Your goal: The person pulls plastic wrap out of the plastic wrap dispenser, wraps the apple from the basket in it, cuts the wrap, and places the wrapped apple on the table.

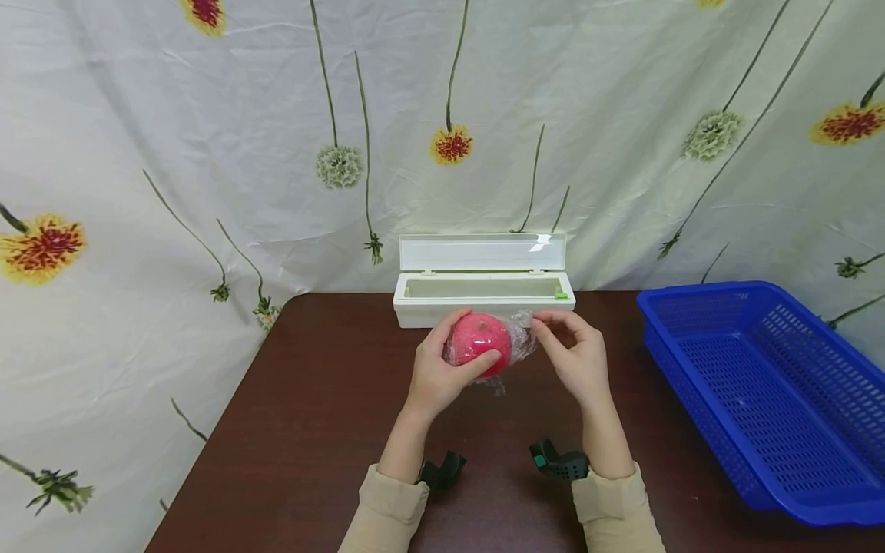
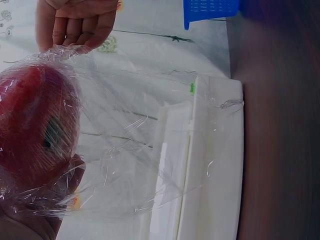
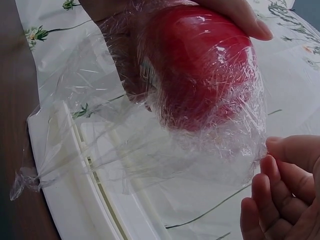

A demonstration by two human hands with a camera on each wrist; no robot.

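Note:
My left hand grips a red round fruit, held up above the table in front of a white box. Clear plastic wrap covers the fruit and bunches at its right side. My right hand pinches the wrap's edge between thumb and forefinger, apart from the fruit itself. In the right wrist view, a loose sheet of plastic wrap hangs away from the fruit. The left wrist view shows a dark patch on the fruit through the film.
Behind the hands stands the long white box, its lid raised, with a green slider at its right end. A blue perforated basket sits on the right of the dark brown table. Flower-printed cloth hangs behind.

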